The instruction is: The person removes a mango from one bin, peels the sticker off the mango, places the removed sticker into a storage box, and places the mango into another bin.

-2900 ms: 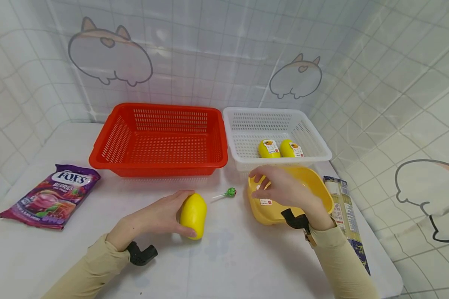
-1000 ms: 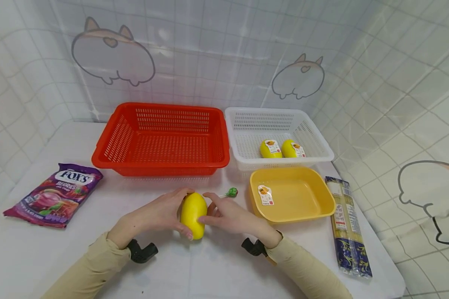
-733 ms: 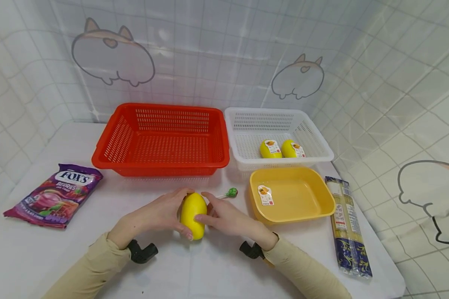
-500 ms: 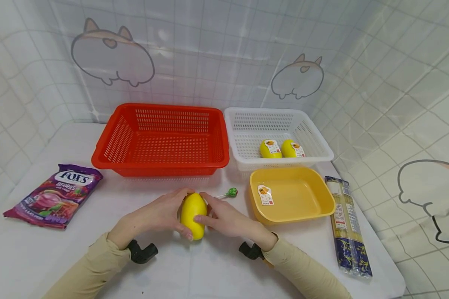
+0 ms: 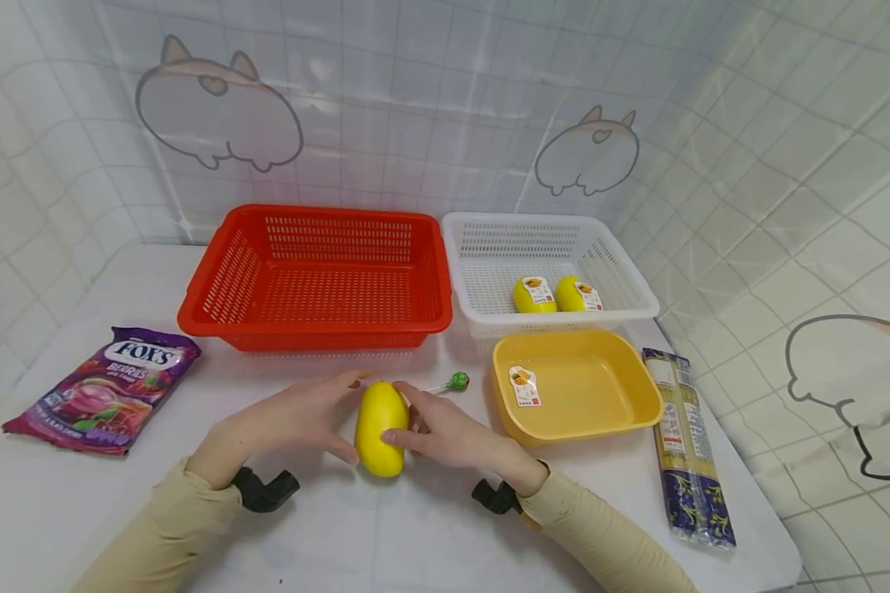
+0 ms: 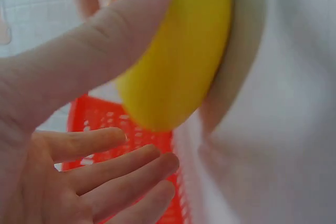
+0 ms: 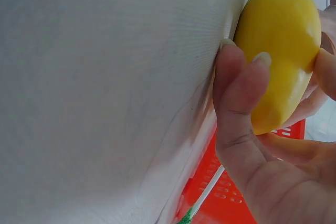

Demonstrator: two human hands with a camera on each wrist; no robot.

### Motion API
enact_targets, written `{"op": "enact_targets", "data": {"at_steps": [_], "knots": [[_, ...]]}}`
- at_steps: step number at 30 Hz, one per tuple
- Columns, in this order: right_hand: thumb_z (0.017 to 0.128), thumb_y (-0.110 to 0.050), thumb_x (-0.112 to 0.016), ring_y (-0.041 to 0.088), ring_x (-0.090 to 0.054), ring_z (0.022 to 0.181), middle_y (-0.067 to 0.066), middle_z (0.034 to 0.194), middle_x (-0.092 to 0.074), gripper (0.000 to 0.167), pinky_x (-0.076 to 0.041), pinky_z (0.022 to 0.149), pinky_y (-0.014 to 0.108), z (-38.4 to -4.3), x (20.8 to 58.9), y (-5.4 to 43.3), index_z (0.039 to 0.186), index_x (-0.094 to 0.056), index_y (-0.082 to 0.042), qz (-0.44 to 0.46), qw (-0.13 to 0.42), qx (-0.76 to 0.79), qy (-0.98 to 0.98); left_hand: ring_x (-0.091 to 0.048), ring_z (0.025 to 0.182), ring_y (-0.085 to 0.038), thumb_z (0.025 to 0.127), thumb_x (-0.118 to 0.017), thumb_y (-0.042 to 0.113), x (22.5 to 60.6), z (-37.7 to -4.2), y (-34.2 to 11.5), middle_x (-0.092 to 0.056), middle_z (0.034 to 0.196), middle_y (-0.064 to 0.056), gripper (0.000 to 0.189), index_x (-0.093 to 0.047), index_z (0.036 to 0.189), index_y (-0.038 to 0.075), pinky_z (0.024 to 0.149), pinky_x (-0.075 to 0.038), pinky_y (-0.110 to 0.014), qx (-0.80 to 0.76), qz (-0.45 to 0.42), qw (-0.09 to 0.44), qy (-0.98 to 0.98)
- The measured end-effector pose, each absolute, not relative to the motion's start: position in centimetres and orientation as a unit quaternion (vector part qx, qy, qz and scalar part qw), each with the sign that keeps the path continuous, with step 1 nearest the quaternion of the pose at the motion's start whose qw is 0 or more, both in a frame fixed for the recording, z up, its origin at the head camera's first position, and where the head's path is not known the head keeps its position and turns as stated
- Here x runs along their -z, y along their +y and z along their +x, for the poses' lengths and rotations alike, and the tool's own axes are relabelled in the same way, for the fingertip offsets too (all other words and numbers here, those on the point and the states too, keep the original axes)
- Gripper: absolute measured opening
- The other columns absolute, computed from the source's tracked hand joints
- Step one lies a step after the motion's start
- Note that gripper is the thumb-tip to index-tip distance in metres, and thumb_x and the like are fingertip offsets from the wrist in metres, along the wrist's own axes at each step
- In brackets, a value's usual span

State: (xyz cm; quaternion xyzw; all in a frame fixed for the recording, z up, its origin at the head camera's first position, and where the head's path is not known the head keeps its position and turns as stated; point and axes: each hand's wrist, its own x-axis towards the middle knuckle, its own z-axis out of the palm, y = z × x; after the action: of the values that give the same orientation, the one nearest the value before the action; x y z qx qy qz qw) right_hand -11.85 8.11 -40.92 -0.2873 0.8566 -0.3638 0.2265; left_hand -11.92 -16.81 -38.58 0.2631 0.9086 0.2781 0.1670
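A smooth yellow mango (image 5: 380,436) lies lengthwise on the white table, in the middle of the head view. My right hand (image 5: 448,432) holds it from the right side, the thumb on top and the fingers curled along its far side. On the left, my left hand (image 5: 297,420) stands just off the mango with its fingers spread. In the left wrist view the fingers of the left hand (image 6: 113,177) are extended and apart from the mango (image 6: 178,61). A green-headed lollipop (image 5: 457,381) lies behind the right hand, its stick partly hidden.
Behind stand a red basket (image 5: 315,338) and a white basket (image 5: 556,316) with two stickered mangoes (image 5: 536,294). A yellow tub (image 5: 578,403) sits at right, beside a packet of noodles (image 5: 686,453). A purple candy bag (image 5: 107,391) lies at left.
The right hand has come from the yellow tub to the mango and grips it. The left hand, which held the mango, has let go and drawn slightly left.
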Motion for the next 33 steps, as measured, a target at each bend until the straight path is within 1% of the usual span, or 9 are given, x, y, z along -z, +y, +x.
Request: {"op": "enact_targets", "data": {"at_steps": [5,7,15,19,24,28,30,32,33], "knots": [[0.095,-0.046,-0.066,0.013,-0.058,0.069,-0.002,0.085,-0.061,0.074,-0.048,0.062,0.021,-11.9,40.8,8.0,0.155,-0.032,-0.019,-0.272,0.231,0.361,0.861,-0.05,0.133,-0.037,0.069,-0.088,0.047,37.2,-11.9,-18.2,-0.049,0.149,-0.015,0.105,-0.036,0.152,0.011,0.108,-0.042,-0.06,-0.299,0.248,0.163,0.907],[0.094,-0.047,-0.066,0.013,-0.058,0.07,-0.002,0.086,-0.061,0.076,-0.048,0.062,0.021,-11.9,40.9,8.0,0.155,-0.031,-0.018,-0.267,0.233,0.359,0.863,-0.049,0.133,-0.037,0.071,-0.087,0.047,36.7,-11.9,-18.7,-0.049,0.149,-0.015,0.101,-0.037,0.152,0.014,0.107,-0.042,-0.061,-0.302,0.237,0.162,0.909],[0.093,-0.048,-0.067,0.014,-0.06,0.072,-0.002,0.09,-0.062,0.076,-0.05,0.064,0.023,-11.8,40.8,8.1,0.155,-0.032,-0.021,-0.254,0.239,0.366,0.863,-0.055,0.125,-0.033,0.074,-0.082,0.056,34.7,-11.9,-20.9,-0.06,0.137,-0.007,0.082,-0.051,0.141,0.019,0.098,-0.052,-0.056,-0.293,0.229,0.1,0.923],[0.093,-0.048,-0.068,0.013,-0.06,0.073,-0.002,0.093,-0.061,0.076,-0.051,0.064,0.023,-11.8,40.8,8.1,0.154,-0.032,-0.021,-0.257,0.239,0.372,0.859,-0.056,0.124,-0.033,0.076,-0.079,0.058,33.7,-11.7,-22.1,-0.061,0.135,-0.008,0.081,-0.052,0.142,0.018,0.094,-0.054,-0.055,-0.298,0.21,0.09,0.927],[0.092,-0.047,-0.07,0.012,-0.06,0.075,-0.002,0.1,-0.059,0.075,-0.052,0.065,0.023,-11.9,40.8,8.2,0.152,-0.034,-0.022,-0.257,0.235,0.378,0.858,-0.057,0.122,-0.031,0.08,-0.078,0.054,32.7,-11.9,-23.7,-0.063,0.134,-0.008,0.076,-0.054,0.141,0.017,0.095,-0.053,-0.057,-0.305,0.188,0.064,0.932],[0.091,-0.045,-0.071,0.012,-0.061,0.078,0.0,0.11,-0.059,0.074,-0.054,0.068,0.023,-11.9,40.8,8.2,0.151,-0.035,-0.021,-0.253,0.235,0.382,0.857,-0.053,0.124,-0.034,0.083,-0.078,0.05,32.1,-12.0,-25.4,-0.059,0.137,-0.011,0.076,-0.048,0.146,0.017,0.092,-0.053,-0.059,-0.319,0.156,0.047,0.934],[0.091,-0.045,-0.071,0.012,-0.061,0.08,0.0,0.114,-0.059,0.073,-0.054,0.07,0.023,-11.9,40.8,8.1,0.151,-0.036,-0.021,-0.252,0.233,0.381,0.859,-0.052,0.125,-0.036,0.084,-0.078,0.046,32.0,-12.1,-26.3,-0.057,0.138,-0.013,0.078,-0.044,0.149,0.018,0.089,-0.057,-0.049,-0.326,0.141,0.032,0.934],[0.091,-0.045,-0.071,0.011,-0.061,0.082,0.0,0.117,-0.059,0.073,-0.055,0.071,0.023,-11.9,40.9,8.1,0.15,-0.036,-0.021,-0.252,0.23,0.379,0.86,-0.051,0.125,-0.04,0.086,-0.078,0.043,32.0,-12.3,-27.1,-0.055,0.14,-0.015,0.08,-0.039,0.152,0.019,0.085,-0.058,-0.035,-0.325,0.128,0.014,0.937],[0.091,-0.045,-0.071,0.011,-0.061,0.082,0.0,0.117,-0.059,0.072,-0.055,0.072,0.023,-11.9,40.9,8.1,0.15,-0.036,-0.021,-0.252,0.229,0.378,0.861,-0.05,0.127,-0.041,0.086,-0.078,0.042,32.0,-12.4,-27.5,-0.054,0.142,-0.015,0.082,-0.036,0.153,0.019,0.087,-0.057,-0.036,-0.329,0.121,0.006,0.937]]}}
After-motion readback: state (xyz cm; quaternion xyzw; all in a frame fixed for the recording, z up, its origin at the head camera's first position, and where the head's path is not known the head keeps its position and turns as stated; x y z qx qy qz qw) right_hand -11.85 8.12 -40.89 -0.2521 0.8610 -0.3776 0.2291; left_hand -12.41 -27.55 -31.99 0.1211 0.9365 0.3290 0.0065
